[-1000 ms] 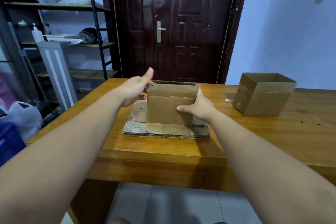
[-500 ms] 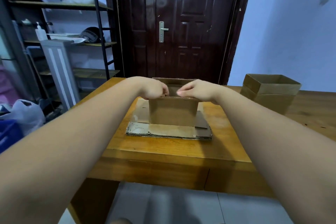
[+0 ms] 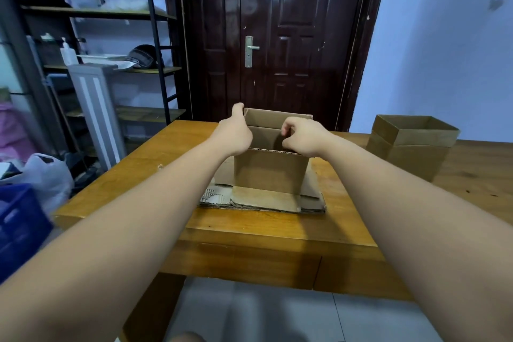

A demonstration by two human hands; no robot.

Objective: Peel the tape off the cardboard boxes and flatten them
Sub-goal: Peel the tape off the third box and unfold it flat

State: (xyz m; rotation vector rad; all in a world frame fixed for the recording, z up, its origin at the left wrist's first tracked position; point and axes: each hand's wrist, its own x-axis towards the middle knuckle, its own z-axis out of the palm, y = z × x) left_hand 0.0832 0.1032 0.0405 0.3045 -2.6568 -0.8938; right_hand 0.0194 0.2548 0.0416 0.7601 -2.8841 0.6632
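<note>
Losing the fingers of the left hand (image 3: 234,133) behind the left wall of the open box (image 3: 270,172) — showing only the thumb. Covering its right rim with the curled right hand (image 3: 304,137). Blurring and cropping a blue crate (image 3: 19,219) far left of the box.

No readable text, label or number in view; cardboard box (image 3: 270,172) faces plain, shelf items at 10 o'clock blurred.
</note>
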